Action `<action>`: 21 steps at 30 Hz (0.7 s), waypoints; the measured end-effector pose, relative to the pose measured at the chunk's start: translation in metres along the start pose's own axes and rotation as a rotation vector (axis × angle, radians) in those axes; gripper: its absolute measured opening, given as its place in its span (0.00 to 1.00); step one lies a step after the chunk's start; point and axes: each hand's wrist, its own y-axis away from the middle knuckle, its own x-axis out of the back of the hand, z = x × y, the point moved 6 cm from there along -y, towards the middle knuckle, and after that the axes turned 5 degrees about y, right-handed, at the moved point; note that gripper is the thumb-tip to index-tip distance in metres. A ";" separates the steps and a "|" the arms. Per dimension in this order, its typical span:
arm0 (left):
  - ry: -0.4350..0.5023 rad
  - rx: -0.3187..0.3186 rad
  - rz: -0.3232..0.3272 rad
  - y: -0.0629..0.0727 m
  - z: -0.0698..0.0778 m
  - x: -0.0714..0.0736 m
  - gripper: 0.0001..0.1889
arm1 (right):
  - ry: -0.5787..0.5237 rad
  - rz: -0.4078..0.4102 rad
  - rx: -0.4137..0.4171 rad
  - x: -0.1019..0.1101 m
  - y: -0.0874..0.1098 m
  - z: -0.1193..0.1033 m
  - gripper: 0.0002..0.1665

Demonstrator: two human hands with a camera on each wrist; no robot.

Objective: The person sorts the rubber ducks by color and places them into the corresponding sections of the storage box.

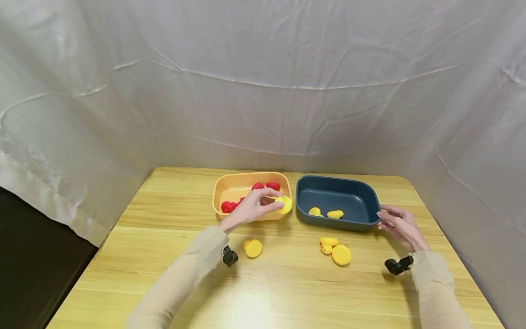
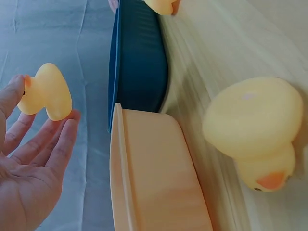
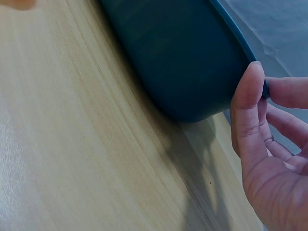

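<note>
Pinched between the thumb and fingers of my left hand (image 1: pixel 255 208) is a yellow rubber duck (image 2: pixel 50 91), held up over the right end of the orange bin (image 1: pixel 230 183). Several red toys (image 1: pixel 227 207) lie inside that bin. My right hand (image 1: pixel 402 225) grips the right rim of the dark blue bin (image 1: pixel 337 223), its thumb (image 3: pixel 251 86) on the outer wall and a finger over the edge. Two yellow toys, one a rounded piece (image 1: pixel 315 211) and one longer (image 1: pixel 335 214), lie in the blue bin.
One yellow duck (image 1: pixel 253 248) lies on the wooden table (image 1: pixel 283 288) in front of the orange bin. A group of yellow ducks (image 1: pixel 341 254) lies in front of the blue bin. Pale cloth (image 1: pixel 287 114) hangs behind and at both sides.
</note>
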 end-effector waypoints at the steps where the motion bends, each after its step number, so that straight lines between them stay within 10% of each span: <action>1: -0.006 -0.007 0.005 -0.002 0.001 0.000 0.16 | 0.001 0.001 0.000 0.000 0.000 0.000 0.15; 21: 0.028 0.024 0.034 -0.040 -0.002 -0.015 0.19 | 0.023 0.019 -0.009 0.000 0.000 0.000 0.13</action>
